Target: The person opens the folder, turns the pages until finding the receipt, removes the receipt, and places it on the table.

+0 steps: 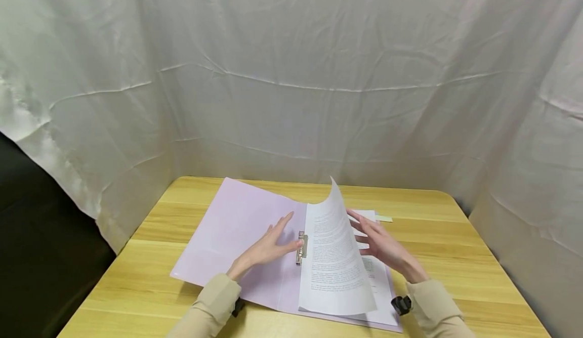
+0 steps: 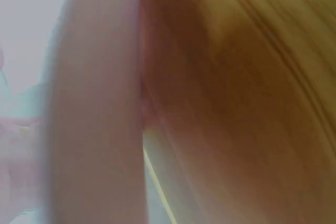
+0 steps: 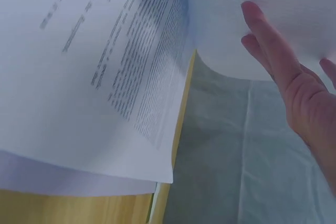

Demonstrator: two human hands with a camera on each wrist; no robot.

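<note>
A lilac folder (image 1: 246, 216) lies spread on the table, with a metal lever clip (image 1: 299, 249) along its spine. Printed sheets (image 1: 384, 295) lie in its right half. The top sheet (image 1: 337, 264) is raised and curves up to the left, its far corner standing highest. Over the inner cover, my left hand (image 1: 266, 248) has its fingers spread, the thumb tip right at the clip. My right hand (image 1: 381, 244) is behind the raised sheet's right edge, fingers extended; in the right wrist view its straight fingers (image 3: 273, 51) are up against the paper's underside.
A pale yellow-green tab (image 1: 384, 218) sticks out past the pages' far right corner. The wooden table (image 1: 455, 262) runs back to a grey-white curtain (image 1: 319, 115). Something black (image 1: 41, 242) stands at the far left. Skin and wood grain blur close up in the left wrist view.
</note>
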